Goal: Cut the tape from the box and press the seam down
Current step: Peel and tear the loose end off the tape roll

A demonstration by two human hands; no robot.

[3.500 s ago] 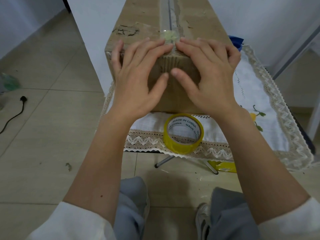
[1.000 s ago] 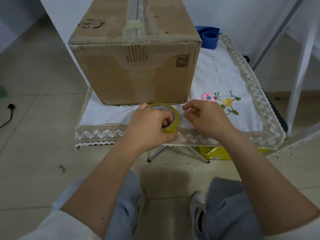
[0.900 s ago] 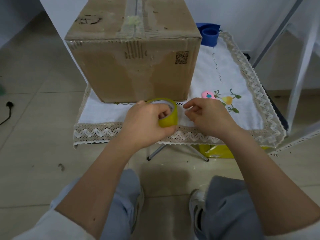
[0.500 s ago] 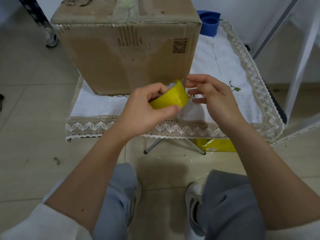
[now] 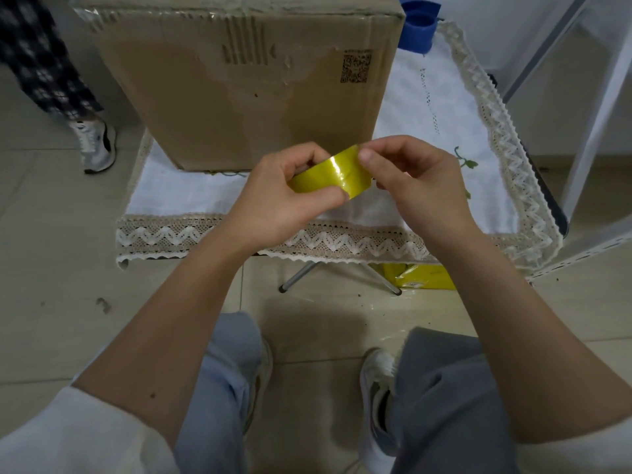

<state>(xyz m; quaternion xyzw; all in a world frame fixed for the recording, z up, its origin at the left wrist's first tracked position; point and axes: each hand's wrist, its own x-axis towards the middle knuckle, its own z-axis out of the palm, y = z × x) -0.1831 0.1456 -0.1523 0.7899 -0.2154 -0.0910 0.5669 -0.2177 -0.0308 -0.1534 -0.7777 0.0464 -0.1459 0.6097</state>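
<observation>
A brown cardboard box (image 5: 246,87) stands on a small table covered by a white lace-edged cloth (image 5: 444,138); its taped top seam is mostly out of frame. In front of the box, above the cloth's near edge, my left hand (image 5: 280,193) grips a yellow tape roll (image 5: 331,174) held on its side. My right hand (image 5: 413,176) touches the roll's upper right edge, thumb and forefinger pinched on the tape surface.
A blue object (image 5: 419,29) sits behind the box at the right. Another person's leg and shoe (image 5: 95,142) stand left of the table. A yellow packet (image 5: 420,275) lies on the floor under the table. A white metal frame (image 5: 588,107) rises at the right.
Both hands left the box's front edge. My left hand picked the tape roll off the cloth and raised it; my right hand closed in and now pinches the roll's edge.
</observation>
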